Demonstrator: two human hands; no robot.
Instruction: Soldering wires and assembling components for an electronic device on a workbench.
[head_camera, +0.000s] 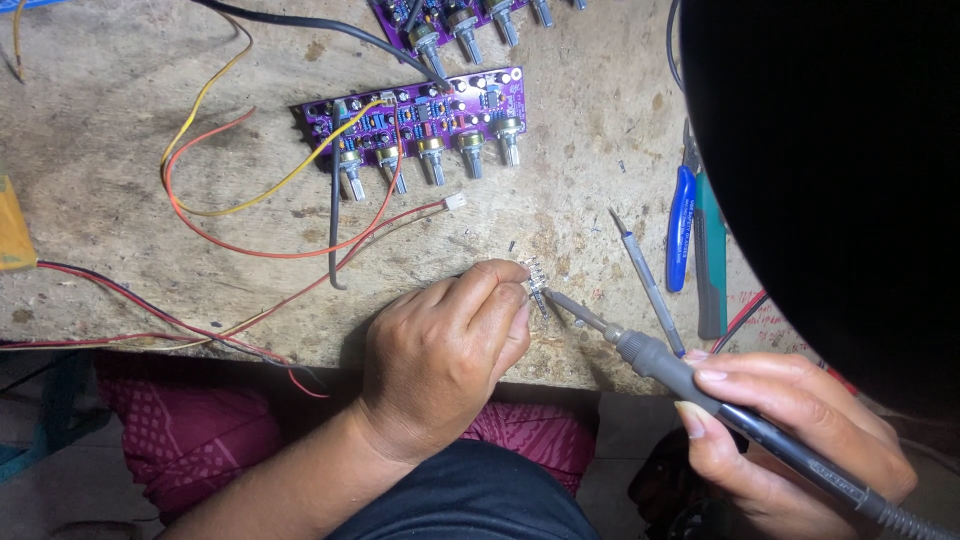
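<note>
— Iron (700, 385), grey and rod-shaped: where is it?

— In the right hand (800, 430), fingers wrapped round its dark ribbed grip. Its thin metal tip slants up-left and meets a small part (534, 280) at the bench's near edge.

— What part?

— Tiny, silvery, with a row of pins; possibly a pin header, though it's too small to be sure. The left hand (445, 350) pinches it between thumb and forefinger, knuckles curled over the bench (100, 100).

— And the bench?

— Rough, stained, pale wood. A purple board (420, 115) lies farther back, with five knurled metal shafts along its edge. Yellow, red and orange wires (230, 215) loop from it leftward. A slim probe (648, 285) lies just beside the iron, and blue-and-green-handled pliers (695, 235) lie right of that.
</note>
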